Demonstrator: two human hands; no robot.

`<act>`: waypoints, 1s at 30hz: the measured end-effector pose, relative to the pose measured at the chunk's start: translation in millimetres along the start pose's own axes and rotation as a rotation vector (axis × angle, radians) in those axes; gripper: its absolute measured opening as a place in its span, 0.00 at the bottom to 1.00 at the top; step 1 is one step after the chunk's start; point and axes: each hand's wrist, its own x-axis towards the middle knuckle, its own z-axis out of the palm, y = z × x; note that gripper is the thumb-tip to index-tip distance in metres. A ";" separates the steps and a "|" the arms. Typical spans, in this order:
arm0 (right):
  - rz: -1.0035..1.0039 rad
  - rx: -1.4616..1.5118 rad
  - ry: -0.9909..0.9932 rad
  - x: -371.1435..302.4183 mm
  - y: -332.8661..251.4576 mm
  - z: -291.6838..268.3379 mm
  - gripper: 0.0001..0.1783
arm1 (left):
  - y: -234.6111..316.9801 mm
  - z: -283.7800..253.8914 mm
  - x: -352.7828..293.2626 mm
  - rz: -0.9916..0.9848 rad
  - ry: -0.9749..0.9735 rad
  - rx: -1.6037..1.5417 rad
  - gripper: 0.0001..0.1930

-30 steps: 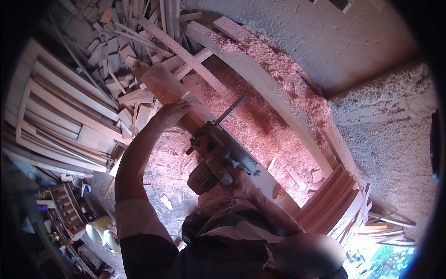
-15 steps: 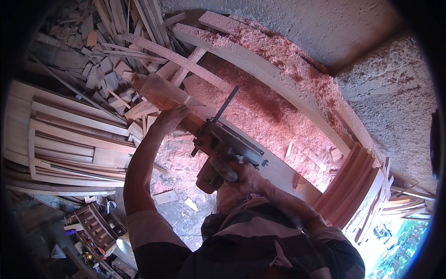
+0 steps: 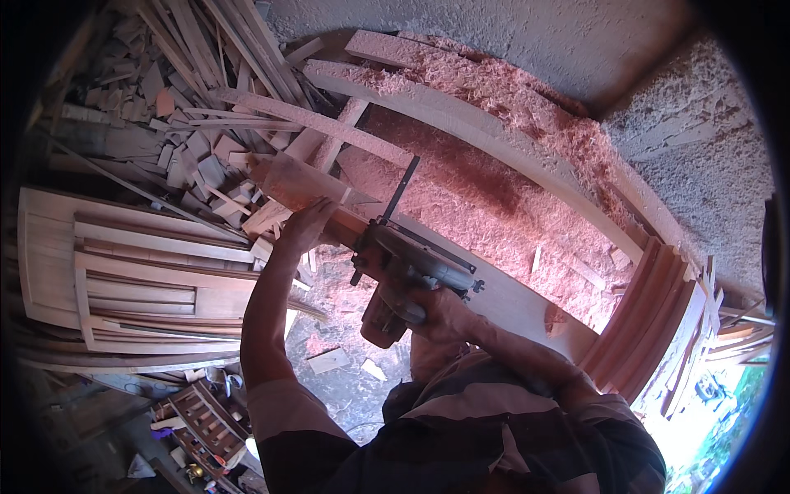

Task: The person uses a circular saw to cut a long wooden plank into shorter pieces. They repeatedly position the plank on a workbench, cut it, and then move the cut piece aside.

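Note:
My right hand [image 3: 444, 315] is wrapped around the rear handle of a circular saw [image 3: 411, 257]. The saw rests on a long wooden plank [image 3: 514, 303] that runs diagonally from upper left to lower right. From its front a dark guide bar [image 3: 401, 189] sticks up and away. Ahead of the saw, my left hand [image 3: 307, 224] grips a reddish board [image 3: 348, 219] at its near edge, fingers over the top and thumb hidden. The saw's blade cannot be seen.
Pinkish shavings [image 3: 461, 193] lie heaped beyond the plank, around a curved beam [image 3: 494, 136]. Offcuts [image 3: 197, 156] pile up at the far left. Curved wooden frames [image 3: 156, 280] stand on the left, stacked reddish mouldings [image 3: 638, 321] on the right. A rough wall [image 3: 527, 37] rises behind.
The whole view has shifted slightly, so the scene sits further right. Both hands keep their holds, and the saw stays at nearly the same spot on the plank.

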 end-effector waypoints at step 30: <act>0.003 -0.036 0.038 95.0 -5.3 36.0 0.18 | 219.1 102.0 -126.0 -1.233 0.769 -1.797 0.38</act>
